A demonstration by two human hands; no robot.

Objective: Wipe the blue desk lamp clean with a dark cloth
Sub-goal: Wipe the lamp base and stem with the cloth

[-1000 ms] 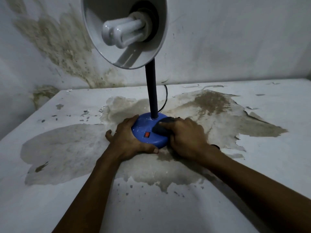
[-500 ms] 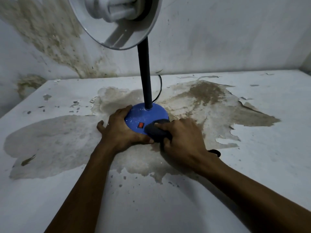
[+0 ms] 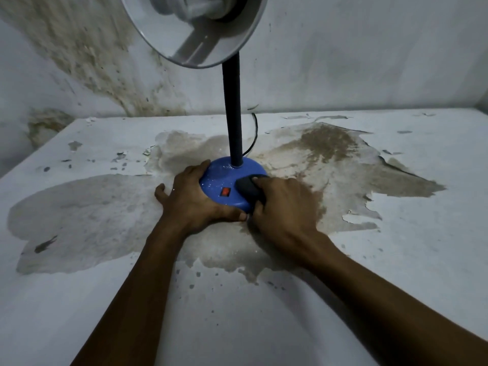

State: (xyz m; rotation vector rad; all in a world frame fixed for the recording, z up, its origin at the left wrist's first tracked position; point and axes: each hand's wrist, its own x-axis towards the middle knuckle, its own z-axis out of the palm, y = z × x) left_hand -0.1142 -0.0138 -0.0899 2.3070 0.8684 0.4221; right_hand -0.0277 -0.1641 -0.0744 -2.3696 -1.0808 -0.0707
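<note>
A: A stained wall (image 3: 369,62) and a peeling white tabletop (image 3: 396,260) are shown, with a big brown patch spread round the middle. The blue desk lamp (image 3: 232,180) is stood at the centre of that patch, its base (image 3: 216,180) flat on the top.

B: And the base is being worked on right now. The left hand (image 3: 192,202) is wrapped round the base from nine o'clock, thumb tucked under the near rim at six, so the lamp is held steady.

A: The dark cloth (image 3: 247,187) is bunched under the right hand (image 3: 285,207), fingers curled over it, and it is pressed onto the dome at about four o'clock, just beside the red switch (image 3: 225,192).

B: White specks can be seen on the blue between nine and twelve, so that side looks not yet cleaned.

A: Agreed. The dark neck (image 3: 232,109) and the shade (image 3: 195,30) at the top edge are untouched by either hand at this moment. Whether they are clean cannot be told from here.

B: So it is judged an early-to-middle stage: part of the base under the cloth, the rest of the dome, neck and shade probably left to do
</note>
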